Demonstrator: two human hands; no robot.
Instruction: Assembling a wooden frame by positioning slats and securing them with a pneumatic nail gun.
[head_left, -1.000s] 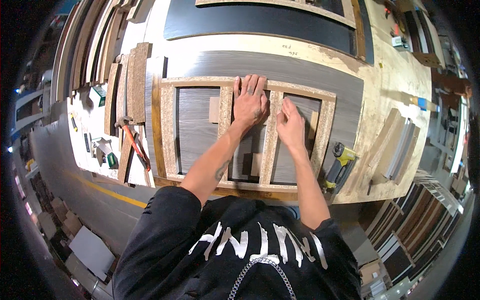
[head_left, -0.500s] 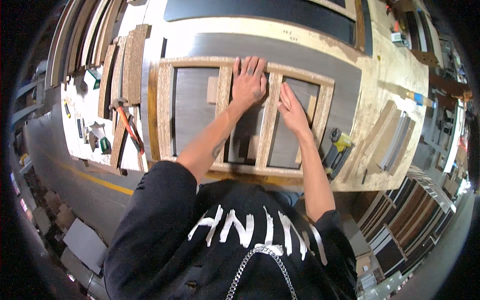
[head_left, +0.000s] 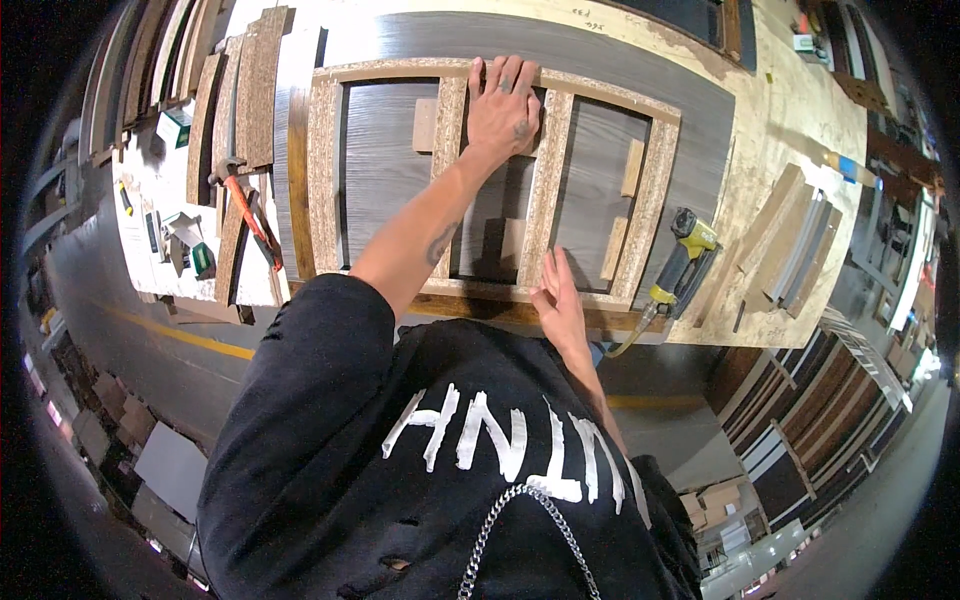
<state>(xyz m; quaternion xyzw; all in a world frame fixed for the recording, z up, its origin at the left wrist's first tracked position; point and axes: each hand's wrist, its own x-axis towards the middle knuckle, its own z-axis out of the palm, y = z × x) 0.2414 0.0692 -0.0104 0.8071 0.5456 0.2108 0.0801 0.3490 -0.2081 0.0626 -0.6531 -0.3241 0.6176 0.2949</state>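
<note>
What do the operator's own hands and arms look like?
The left hand and right hand wear no gloves. Dark tattoos mark the left hand and left forearm; none shows clearly on the right hand. A loose black sleeve covers the left upper arm.

White lettering (head_left: 497, 436) on black shirt (head_left: 300, 440), handwritten marks (head_left: 596, 27) on pale worktop (head_left: 770, 150)

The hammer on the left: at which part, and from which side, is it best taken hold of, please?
The hammer is probably best gripped by the lower handle, coming from the near side: its metal head lies at the far end, leaving the long, slim handle as the nearer part.
</note>
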